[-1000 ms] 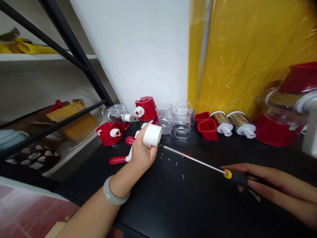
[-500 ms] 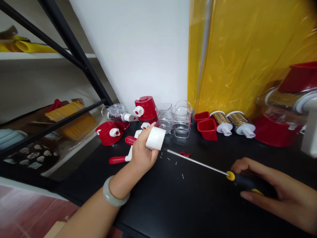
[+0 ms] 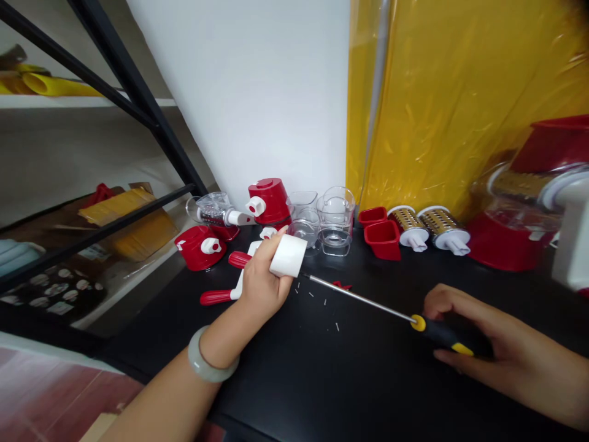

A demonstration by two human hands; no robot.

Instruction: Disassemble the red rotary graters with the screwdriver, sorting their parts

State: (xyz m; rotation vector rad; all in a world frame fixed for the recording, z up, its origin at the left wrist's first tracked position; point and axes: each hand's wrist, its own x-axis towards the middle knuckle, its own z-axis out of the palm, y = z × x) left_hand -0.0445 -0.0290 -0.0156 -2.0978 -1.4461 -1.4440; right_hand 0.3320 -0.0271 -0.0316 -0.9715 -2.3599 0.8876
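Over the black table, the screwdriver slants up-left toward the white cylinder.

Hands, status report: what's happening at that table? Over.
Left hand gripping white cylinder. Right hand on screwdriver, tip close to cylinder, contact unclear. Small pale pieces scattered on table, clear of both hands.

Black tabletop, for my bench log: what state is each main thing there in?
White piece: held, tilted
Left hand: gripping it
Right hand: gripping the screwdriver
Screwdriver: tip by the white piece, contact unclear
Small bits: loose, scattered
Red cups: mouths up
Drums: lying down
Red handles: lying flat
Grater: assembled
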